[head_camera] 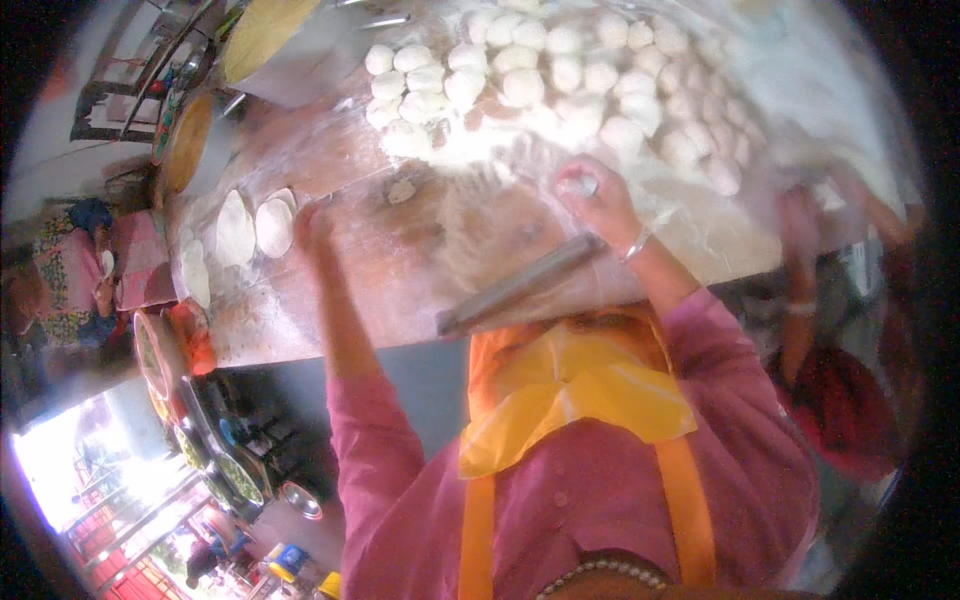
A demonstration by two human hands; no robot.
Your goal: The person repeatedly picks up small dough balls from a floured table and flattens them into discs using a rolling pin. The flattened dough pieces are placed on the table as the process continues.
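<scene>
My left hand (311, 225) is at the left of the floured wooden worktop (390, 277), against the edge of a flattened dough piece (275, 226); whether it grips the dough is unclear. Another flat oval piece (235, 229) lies farther left. My right hand (592, 191), with a bangle at its wrist, is curled around a small pale object, perhaps dough. Just below it a rolling pin (517, 285) lies slantwise near the table's front edge. A small dough scrap (401, 191) rests between my hands, and many floured dough balls (523, 88) cover the back of the table.
Loose flour (487, 150) lies before the dough balls. A large round container (300, 60) stands at the back left. Another person's arms (799, 262) reach over the table's right side. An orange-red container (193, 337) and a bowl (154, 352) are at the left edge.
</scene>
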